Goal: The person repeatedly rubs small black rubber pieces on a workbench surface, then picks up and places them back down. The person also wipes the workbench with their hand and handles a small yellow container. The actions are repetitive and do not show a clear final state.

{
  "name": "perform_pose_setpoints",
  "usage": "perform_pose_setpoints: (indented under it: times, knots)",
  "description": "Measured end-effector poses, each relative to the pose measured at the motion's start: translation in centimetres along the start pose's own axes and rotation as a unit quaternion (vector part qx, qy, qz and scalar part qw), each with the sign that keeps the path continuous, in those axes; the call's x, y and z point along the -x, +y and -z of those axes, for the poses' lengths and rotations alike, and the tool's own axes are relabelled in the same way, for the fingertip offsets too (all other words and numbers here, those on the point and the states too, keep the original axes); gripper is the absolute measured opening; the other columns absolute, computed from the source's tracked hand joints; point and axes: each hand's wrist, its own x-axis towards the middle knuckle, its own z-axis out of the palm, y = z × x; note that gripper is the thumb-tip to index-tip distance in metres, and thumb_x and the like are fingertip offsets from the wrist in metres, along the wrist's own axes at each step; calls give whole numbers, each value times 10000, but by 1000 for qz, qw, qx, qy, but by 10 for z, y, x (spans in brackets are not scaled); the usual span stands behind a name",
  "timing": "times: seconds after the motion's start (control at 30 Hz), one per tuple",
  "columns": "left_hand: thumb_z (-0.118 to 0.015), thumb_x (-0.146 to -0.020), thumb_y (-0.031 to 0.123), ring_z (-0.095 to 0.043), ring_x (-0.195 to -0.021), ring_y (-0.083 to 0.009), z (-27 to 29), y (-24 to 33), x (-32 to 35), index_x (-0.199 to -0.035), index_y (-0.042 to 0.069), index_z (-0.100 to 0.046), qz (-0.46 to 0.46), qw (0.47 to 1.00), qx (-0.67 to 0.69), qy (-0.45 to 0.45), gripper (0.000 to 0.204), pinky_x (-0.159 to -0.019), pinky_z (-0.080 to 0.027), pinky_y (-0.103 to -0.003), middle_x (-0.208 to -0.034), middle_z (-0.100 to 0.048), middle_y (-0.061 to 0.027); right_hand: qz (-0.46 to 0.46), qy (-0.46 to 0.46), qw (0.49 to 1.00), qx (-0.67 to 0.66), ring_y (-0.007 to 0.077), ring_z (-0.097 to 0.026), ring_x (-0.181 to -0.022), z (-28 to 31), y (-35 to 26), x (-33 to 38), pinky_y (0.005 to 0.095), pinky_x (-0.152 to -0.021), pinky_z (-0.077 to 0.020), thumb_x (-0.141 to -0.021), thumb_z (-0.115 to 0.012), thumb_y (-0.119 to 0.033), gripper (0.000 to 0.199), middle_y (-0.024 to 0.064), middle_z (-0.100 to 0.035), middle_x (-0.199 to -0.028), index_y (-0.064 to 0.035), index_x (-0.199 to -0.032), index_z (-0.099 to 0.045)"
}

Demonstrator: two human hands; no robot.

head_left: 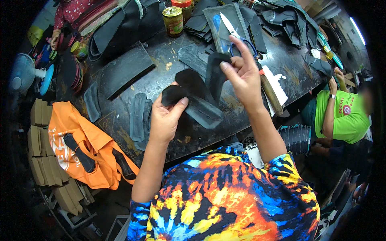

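Observation:
My left hand (169,118) pinches a dark, curved piece of leather-like material (189,86) between thumb and fingers. Raised over the table, my right hand (244,78) grips a second black strip (216,74) by its upper end, the index finger pointing up. Between the hands the two pieces come close together; whether they are joined, I cannot tell. A greyish cut piece (204,114) lies beneath them on the dark worktable (237,117). Scissors (231,26) with blue handles lie just beyond my right hand. Beside its wrist is a wooden-handled tool (271,96).
More cut pieces (138,118) lie left of my left hand, near a black slab (128,70). Jars (173,21) and stacked black sheets (289,24) stand at the back. An orange bag (86,144) hangs at the left edge. A person in green (341,116) sits at right.

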Motion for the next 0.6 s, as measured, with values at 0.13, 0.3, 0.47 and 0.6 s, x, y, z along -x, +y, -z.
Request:
perform_pose_setpoints:
  times: [0.13, 0.3, 0.47, 0.6]
  knots:
    - [-734, -926, -36, -647, -1121, -135, 24, 16, 19, -1401, -19, -576, 27, 998, 17, 47, 501, -1040, -492, -309, -1207, -686, -50, 12, 5, 1000, 7, 55, -586, -737, 22, -10, -18, 215, -642, -489, -972, -653, 11, 734, 18, -639, -836, -93, -1626, -336]
    - [-681, -939, -65, -629, -1208, -166, 43, 35, 33, -1481, -23, -509, 31, 998, 3, 63, 570, -1096, -466, -337, -1331, -652, -85, 53, -103, 988, 106, 61, -591, -746, 30, -3, -63, 244, -671, -500, -947, -732, -49, 795, 34, -678, -870, -181, -1634, -354]
    - [-683, -947, -50, -613, -1233, -163, 34, 26, 24, -1487, -17, -507, 16, 997, -13, 79, 569, -1113, -450, -335, -1345, -642, -81, 67, -105, 940, 316, 161, -689, -971, -17, 43, -96, 310, -857, -569, -915, -788, -65, 834, 126, -711, -1120, -215, -1625, -378]
    - [-694, -949, -40, -613, -1230, -160, 26, 20, 14, -1449, 9, -540, 0, 998, 7, 68, 525, -1109, -454, -340, -1338, -647, -78, 38, -125, 980, 148, 170, -703, -979, -30, 33, -68, 317, -845, -586, -948, -775, -122, 789, 151, -719, -1159, -123, -1620, -362]
